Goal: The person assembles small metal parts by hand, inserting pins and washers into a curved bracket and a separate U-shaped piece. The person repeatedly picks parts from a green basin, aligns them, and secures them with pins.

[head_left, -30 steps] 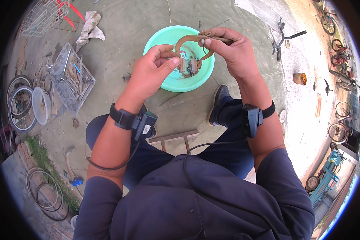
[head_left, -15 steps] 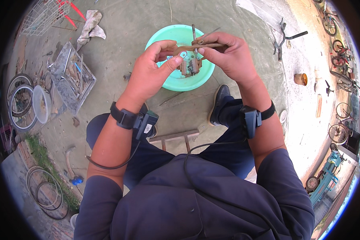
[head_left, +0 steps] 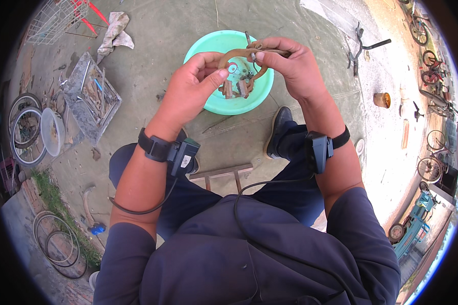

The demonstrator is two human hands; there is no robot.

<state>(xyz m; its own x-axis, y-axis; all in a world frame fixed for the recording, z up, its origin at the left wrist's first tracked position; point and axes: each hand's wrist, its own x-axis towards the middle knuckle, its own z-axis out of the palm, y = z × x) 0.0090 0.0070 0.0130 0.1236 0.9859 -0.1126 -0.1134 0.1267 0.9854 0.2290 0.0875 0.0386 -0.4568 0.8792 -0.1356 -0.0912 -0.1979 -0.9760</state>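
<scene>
Over the green basin (head_left: 262, 96), both hands hold up a rusty bicycle brake caliper (head_left: 235, 53) with curved arms and a bolt sticking up. My left hand (head_left: 191, 86) pinches its left arm between thumb and bent fingers. My right hand (head_left: 297, 68) grips the other end near the bolt, thumb pressed on a small metal piece. Two block-like brake shoes (head_left: 228, 90) hang at the lower ends of the arms. Small dark parts show inside the basin beneath, partly covered by the caliper.
To the left are a grimy tray of tools (head_left: 99, 114), a rag (head_left: 118, 33), a white bucket (head_left: 53, 132) and wheels (head_left: 26, 137). Handlebars (head_left: 360, 48) and a rusty can (head_left: 382, 100) lie to the right. A wooden stool edge (head_left: 221, 173) shows between my legs.
The caliper has turned in my hands, so its curved arms now show more openly and the brake shoes have shifted slightly down and left. Both hands keep their grip.
</scene>
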